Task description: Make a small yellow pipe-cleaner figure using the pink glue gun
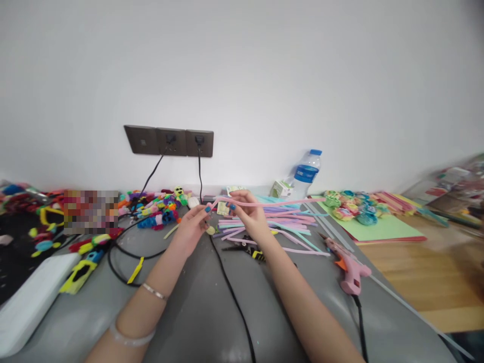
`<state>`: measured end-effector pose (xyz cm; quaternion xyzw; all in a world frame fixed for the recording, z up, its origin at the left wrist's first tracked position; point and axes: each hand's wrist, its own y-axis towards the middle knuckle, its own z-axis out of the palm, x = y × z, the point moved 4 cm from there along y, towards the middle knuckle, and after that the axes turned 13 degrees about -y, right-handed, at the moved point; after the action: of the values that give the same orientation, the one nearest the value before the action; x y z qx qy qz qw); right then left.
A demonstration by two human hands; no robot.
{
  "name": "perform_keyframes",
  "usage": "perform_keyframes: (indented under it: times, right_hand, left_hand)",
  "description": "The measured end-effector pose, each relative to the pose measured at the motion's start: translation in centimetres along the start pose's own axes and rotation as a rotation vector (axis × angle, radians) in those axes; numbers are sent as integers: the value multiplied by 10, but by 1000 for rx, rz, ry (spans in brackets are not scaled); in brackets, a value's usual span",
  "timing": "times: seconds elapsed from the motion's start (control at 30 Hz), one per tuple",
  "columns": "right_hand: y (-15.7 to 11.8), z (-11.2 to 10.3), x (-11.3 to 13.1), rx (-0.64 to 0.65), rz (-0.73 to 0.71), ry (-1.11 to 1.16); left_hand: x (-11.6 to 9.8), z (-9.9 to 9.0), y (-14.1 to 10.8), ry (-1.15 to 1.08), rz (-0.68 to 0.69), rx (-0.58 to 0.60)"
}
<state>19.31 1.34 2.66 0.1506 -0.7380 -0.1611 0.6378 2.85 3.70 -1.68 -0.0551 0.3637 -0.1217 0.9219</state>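
Observation:
A pink pipe cleaner (pixel 280 202) is stretched between my hands above the grey table. My left hand (pixel 192 228) pinches its left end between thumb and fingertips. My right hand (pixel 247 214) holds it further along, and its long free part runs out to the right past that hand. Beneath and behind my right hand lies a spread of pastel pipe cleaners (pixel 291 222) in purple, pink and blue. Pliers with black and yellow handles (pixel 255 253) rest on the table under my right wrist.
A pink glue gun (pixel 353 275) lies at the right, its cable running to the front edge. A water bottle (pixel 307 174) stands by the wall. Colourful fuzzy pieces (pixel 157 214) and a looped black cable (pixel 113 262) are at the left. Green paper (pixel 389 229) holds crinkled flowers.

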Motion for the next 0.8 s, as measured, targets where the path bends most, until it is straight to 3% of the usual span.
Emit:
perform_keyframes:
  times: [0.13, 0.33, 0.53, 0.8]
  right_hand:
    - [17, 2, -12, -2, -13, -56]
    - [17, -1, -33, -3, 53, 2]
    - [13, -5, -33, 38, 77, 25]
    - [13, -8, -29, 95, 14, 5]
  left_hand:
    - [-1, 1, -1, 92, 39, 7]
    - [0, 6, -6, 189, 27, 44]
    - [0, 13, -10, 330, 6, 168]
    - [3, 5, -8, 483, 13, 292]
